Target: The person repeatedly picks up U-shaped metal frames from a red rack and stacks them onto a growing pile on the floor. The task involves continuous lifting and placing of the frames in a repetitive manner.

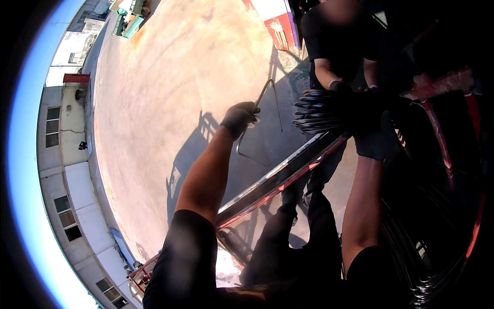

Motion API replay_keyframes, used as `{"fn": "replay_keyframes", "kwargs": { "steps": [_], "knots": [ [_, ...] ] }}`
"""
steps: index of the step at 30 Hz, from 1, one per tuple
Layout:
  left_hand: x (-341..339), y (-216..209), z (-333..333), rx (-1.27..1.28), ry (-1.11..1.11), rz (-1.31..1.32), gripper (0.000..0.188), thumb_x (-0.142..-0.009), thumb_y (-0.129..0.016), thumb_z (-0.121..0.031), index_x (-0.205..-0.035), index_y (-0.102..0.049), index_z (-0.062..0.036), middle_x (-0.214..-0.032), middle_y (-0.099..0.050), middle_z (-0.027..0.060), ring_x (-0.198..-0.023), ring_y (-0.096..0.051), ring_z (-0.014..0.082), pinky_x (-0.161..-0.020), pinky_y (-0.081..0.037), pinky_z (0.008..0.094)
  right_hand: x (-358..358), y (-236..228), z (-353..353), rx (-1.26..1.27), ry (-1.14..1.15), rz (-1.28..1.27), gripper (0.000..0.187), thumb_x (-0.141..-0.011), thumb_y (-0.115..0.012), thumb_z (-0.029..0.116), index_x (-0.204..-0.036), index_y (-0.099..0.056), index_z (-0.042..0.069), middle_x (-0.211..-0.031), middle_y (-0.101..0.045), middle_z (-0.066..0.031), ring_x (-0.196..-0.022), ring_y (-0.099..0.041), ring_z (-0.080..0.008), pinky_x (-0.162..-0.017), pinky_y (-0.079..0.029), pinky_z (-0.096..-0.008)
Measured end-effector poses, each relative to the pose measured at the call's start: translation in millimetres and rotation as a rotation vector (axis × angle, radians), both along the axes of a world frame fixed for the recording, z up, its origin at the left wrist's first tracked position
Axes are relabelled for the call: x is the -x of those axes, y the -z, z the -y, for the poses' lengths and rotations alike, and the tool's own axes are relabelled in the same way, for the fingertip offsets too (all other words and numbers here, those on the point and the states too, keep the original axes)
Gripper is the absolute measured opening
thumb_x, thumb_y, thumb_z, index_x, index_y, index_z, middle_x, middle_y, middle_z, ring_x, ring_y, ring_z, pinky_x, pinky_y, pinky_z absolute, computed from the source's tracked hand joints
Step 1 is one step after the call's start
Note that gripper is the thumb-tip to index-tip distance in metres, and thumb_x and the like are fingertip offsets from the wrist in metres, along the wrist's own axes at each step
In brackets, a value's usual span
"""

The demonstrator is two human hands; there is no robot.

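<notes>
My left hand (240,119), in a dark glove, is closed around a thin bent metal rod (264,91). Both ends of the rod turn away from the grip, one above the hand and one below it, over the concrete. My right hand (374,140), also gloved, is at the near right side of a stack of dark bent rods (318,110); deep shadow hides its fingers. Across from me a co-worker in dark clothes has both hands (351,86) at the far side of that stack. The stack lies at the upper end of a metal rail (280,172).
The rail, red along one side, slants between my arms above my legs. Red frame bars (437,131) stand in shadow at the right. More thin rods (411,257) lie at the lower right. A pale building (67,180) lines the left, beyond the sunlit concrete yard (154,77).
</notes>
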State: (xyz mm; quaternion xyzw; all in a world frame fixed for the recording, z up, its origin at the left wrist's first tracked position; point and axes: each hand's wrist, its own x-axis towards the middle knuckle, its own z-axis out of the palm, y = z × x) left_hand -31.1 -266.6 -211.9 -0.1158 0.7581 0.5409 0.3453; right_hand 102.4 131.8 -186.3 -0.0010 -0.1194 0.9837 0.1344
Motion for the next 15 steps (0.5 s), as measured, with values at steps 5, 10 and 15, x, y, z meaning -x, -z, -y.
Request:
{"fn": "replay_keyframes", "kwargs": {
  "steps": [5,10,15],
  "knots": [
    [2.0,17.6,-9.2,-0.016,-0.084,0.058,0.079,-0.072,-0.052,0.015,-0.151,-0.054,0.0058,-0.137,-0.07,0.0208,-0.107,-0.075,0.0325,-0.077,-0.059,0.0402,-53.4,-23.9,19.1,-0.094,0.039,0.026,0.066,-0.105,-0.066,0.033,-0.159,-0.045,0.001,-0.155,-0.055,-0.0241,-0.151,-0.045,-0.0439,-0.127,-0.036,-0.0599],
    [5.0,39.8,-15.2,-0.068,-0.142,0.113,0.085,-0.069,-0.049,0.017,-0.154,-0.05,0.0068,-0.138,-0.069,0.0221,-0.105,-0.075,0.0341,-0.074,-0.059,0.0401,-104.1,-33.2,18.7,-0.1,0.028,0.142,0.073,-0.096,-0.078,0.038,-0.155,-0.052,0.004,-0.149,-0.06,-0.0185,-0.141,-0.056,-0.0379,-0.125,-0.04,-0.0589],
    [11.1,53.0,-26.1,-0.086,-0.14,0.111,0.089,-0.067,-0.049,0.017,-0.155,-0.048,0.0066,-0.136,-0.07,0.022,-0.101,-0.075,0.0334,-0.071,-0.057,0.0384,-132.7,-63.4,32.0,-0.065,0.05,0.216,0.064,-0.099,-0.074,0.043,-0.147,-0.057,0.003,-0.134,-0.065,-0.0161,-0.132,-0.061,-0.0347,-0.12,-0.046,-0.057]
  ]
}}
